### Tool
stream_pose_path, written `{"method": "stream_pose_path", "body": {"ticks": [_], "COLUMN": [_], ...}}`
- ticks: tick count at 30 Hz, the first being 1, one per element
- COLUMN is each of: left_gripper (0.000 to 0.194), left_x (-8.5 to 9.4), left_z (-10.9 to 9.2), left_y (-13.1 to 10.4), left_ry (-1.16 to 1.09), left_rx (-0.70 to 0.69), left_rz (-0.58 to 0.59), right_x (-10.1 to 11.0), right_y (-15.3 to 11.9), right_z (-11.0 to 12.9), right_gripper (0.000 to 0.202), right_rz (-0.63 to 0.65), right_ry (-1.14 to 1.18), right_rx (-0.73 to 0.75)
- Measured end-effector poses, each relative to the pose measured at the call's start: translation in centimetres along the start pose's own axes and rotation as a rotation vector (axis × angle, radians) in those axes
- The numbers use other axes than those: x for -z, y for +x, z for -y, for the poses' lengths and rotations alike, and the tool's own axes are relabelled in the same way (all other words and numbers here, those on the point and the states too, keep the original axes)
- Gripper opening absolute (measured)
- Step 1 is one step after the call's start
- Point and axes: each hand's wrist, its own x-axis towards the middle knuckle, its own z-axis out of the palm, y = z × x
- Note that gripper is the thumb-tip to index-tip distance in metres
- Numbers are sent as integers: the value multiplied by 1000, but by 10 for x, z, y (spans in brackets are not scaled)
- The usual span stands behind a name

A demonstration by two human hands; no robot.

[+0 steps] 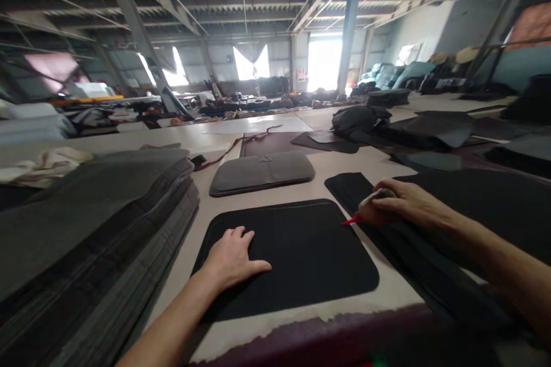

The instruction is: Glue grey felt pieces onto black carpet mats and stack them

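Observation:
A black rounded rectangular panel (297,252) lies flat on the pale table (279,312), a thin line running near its far edge. My left hand (235,258) rests on the panel's left part, fingers apart, holding nothing. Over at the panel's right edge, my right hand (385,203) is wrapped round a small bottle (379,195) with a red pointed nozzle (350,220). The nozzle's tip is at the panel's upper right edge; whether it touches cannot be made out.
Beyond the panel sits a stack of grey rounded pieces (262,173). A tall pile of dark grey sheets (99,223) stands at the left. Dark material (486,200) covers the right side. Purple material (318,335) lies along the near edge.

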Motion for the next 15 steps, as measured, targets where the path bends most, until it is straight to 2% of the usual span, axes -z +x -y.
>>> {"method": "stream_pose_path", "body": {"ticks": [9,15], "left_gripper": [92,92], "left_x": [2,1], "left_z": [0,0], "left_y": [0,-3], "left_ry": [22,17], "left_rx": [-32,-40], "left_rz": [-7,-18], "right_x": [-8,-18], "right_y": [-99,-139], "right_z": [-6,-8], "right_gripper": [36,42], "right_rz": [-4,-10], "right_ry": [153,214], "right_rx": [-52,-55]}}
